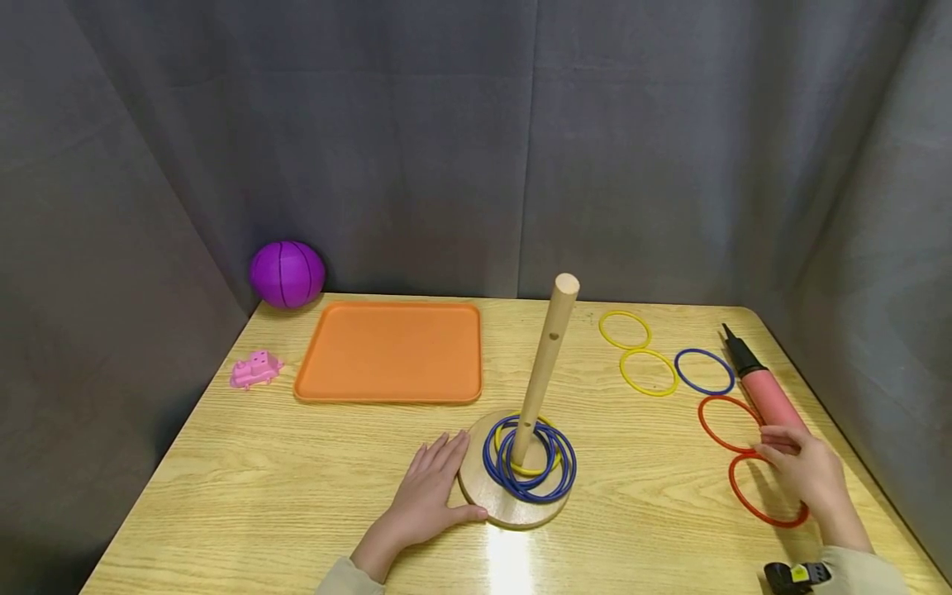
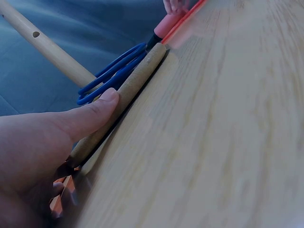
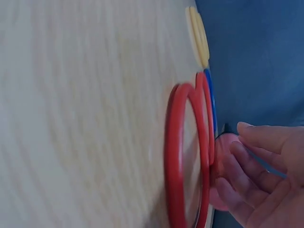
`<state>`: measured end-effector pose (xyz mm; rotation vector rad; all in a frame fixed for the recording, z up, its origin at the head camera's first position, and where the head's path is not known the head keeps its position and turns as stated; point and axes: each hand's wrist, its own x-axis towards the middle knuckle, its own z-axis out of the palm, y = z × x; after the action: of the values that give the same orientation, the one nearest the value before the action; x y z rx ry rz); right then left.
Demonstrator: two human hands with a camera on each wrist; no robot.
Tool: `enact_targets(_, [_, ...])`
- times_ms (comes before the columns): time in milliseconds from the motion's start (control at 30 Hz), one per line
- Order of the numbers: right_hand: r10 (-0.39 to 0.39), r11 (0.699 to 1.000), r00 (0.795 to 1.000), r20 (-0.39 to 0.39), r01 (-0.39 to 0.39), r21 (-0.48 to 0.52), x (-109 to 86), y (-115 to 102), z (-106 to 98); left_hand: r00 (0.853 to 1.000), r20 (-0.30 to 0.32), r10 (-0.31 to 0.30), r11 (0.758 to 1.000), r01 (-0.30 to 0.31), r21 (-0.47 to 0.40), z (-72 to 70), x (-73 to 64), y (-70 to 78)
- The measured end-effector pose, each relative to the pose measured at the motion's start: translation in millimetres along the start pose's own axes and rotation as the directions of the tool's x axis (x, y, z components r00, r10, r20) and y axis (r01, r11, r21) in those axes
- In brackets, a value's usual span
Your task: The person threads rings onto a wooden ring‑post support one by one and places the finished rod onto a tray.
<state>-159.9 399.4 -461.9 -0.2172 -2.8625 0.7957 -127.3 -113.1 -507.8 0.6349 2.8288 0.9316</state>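
My left hand (image 1: 427, 496) rests against the round wooden base (image 1: 483, 471), its fingers stretched along the left side. In the left wrist view, the thumb (image 2: 97, 110) touches the base's rim. From the base rises a wooden post (image 1: 545, 364) with holes, circled by several blue rings (image 1: 546, 499) and a yellow ring (image 1: 530, 473). At the right, my right hand (image 1: 806, 471) hovers over two red rings (image 3: 175, 156), beside a pink hand pump (image 1: 775, 400) with a black nozzle. Its fingers are loosely bent in the right wrist view, with nothing visibly held.
Two yellow rings (image 1: 650, 393) and a blue ring (image 1: 706, 392) lie at the back right. An orange tray (image 1: 394, 351) is at the back left, near a purple ball (image 1: 287, 275) and a pink toy (image 1: 256, 369). Grey curtains (image 1: 416, 149) enclose the table.
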Motion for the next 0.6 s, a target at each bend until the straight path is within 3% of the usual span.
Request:
enact_targets(300, [0.006, 0.996, 1.000, 0.024, -0.004, -0.091, -0.2, 10.1, 1.1, 1.000, -0.006, 0.004, 1.000, -0.004, 0.006, 0.7, -0.1, 0.2])
enact_targets(600, [0.045, 0.992, 0.998, 0.044, -0.040, -0.122, 0.1, 11.4, -1.2, 1.000, -0.007, -0.004, 1.000, 0.004, 0.011, -0.1, 0.0, 0.1])
